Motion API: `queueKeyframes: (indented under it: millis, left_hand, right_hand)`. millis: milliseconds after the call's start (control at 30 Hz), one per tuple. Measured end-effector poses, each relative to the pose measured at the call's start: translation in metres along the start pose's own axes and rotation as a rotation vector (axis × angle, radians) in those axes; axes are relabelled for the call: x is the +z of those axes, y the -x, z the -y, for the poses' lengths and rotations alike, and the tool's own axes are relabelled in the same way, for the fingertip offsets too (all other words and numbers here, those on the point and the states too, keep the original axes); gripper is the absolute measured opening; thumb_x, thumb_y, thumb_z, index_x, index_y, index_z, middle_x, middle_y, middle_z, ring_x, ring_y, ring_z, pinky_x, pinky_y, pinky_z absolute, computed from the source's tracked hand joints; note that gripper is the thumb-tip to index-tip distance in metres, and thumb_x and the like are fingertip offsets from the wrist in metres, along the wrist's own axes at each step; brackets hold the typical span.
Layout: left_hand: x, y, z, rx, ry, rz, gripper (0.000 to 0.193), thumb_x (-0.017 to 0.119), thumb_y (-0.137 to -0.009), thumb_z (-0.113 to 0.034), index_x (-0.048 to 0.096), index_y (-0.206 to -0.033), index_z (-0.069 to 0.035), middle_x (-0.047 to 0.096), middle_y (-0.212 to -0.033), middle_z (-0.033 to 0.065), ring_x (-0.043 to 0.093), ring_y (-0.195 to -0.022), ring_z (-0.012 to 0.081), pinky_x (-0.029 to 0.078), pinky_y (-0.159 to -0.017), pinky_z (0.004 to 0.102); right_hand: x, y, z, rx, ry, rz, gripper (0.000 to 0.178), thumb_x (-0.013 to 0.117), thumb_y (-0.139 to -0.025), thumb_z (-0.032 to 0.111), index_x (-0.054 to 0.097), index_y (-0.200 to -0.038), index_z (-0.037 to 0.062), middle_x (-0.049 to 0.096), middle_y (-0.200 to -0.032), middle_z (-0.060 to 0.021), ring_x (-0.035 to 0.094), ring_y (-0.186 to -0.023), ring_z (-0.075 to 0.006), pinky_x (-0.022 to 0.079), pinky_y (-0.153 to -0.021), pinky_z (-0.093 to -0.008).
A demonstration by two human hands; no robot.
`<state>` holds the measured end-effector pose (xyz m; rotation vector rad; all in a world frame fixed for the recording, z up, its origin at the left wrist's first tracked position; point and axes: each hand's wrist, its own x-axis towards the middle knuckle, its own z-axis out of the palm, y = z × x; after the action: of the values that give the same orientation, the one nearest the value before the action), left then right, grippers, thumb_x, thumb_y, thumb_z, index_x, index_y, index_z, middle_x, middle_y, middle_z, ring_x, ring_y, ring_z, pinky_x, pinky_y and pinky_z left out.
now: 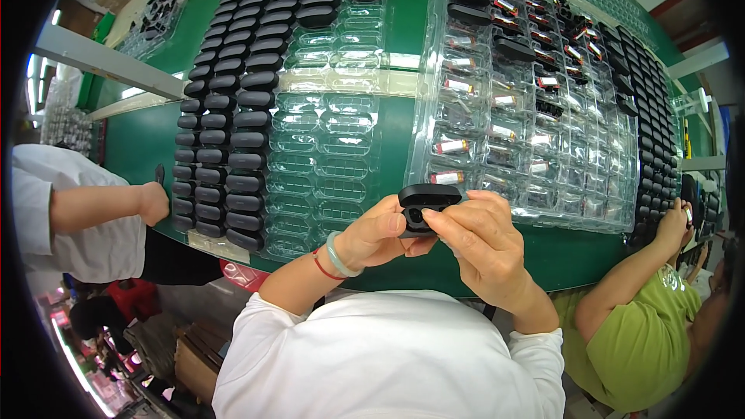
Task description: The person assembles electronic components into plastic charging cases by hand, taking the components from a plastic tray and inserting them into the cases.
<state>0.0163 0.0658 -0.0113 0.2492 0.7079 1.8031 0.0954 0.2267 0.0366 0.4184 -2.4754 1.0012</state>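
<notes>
A black earbud charging case [425, 195] with its lid raised is held in front of my chest, over the table's near edge. My left hand [378, 231] grips it from the left, thumb on the front and fingers beneath. From the right, my right hand [483, 242] reaches in with its fingers bent and pressed together, the tips at the inside of the case. Whatever those fingertips pinch is too small and too covered to make out. One dark round hollow shows inside the case.
Left of centre, a clear plastic tray [322, 164] carries rows of closed black cases [247, 161]. Clear trays at right [512, 178] hold black parts and small white-and-red cylinders [452, 147]. Co-workers sit on both sides, a hand [154, 203] at left and another [673, 221] at right.
</notes>
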Motion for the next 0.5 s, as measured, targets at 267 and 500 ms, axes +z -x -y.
queueKeyframes:
  millis: [267,500]
  left_hand:
    - [-0.006,-0.003,0.003,0.016,0.064,0.049,0.080,0.061,-0.073,-0.061,0.041,-0.125,-0.002,0.054,-0.092,0.0068,0.045,-0.064,0.0092,0.035,-0.054,0.0208]
    - [-0.005,-0.003,0.004,0.053,0.039,0.020,0.080,0.059,-0.074,-0.061,0.042,-0.125,-0.002,0.056,-0.095,0.0106,0.046,-0.064,0.0087,0.036,-0.054,0.0201]
  right_hand:
    - [-0.008,-0.009,-0.011,0.089,-0.284,0.001,0.041,0.061,-0.069,-0.010,0.061,-0.108,0.0038,0.061,-0.085,-0.0052,0.058,-0.077,-0.0189,0.042,-0.076,-0.0355]
    - [0.000,-0.009,-0.008,0.138,-0.267,-0.107,0.037,0.060,-0.073,-0.010,0.061,-0.108,0.0030,0.061,-0.085,-0.0063,0.058,-0.075,-0.0204,0.042,-0.072,-0.0325]
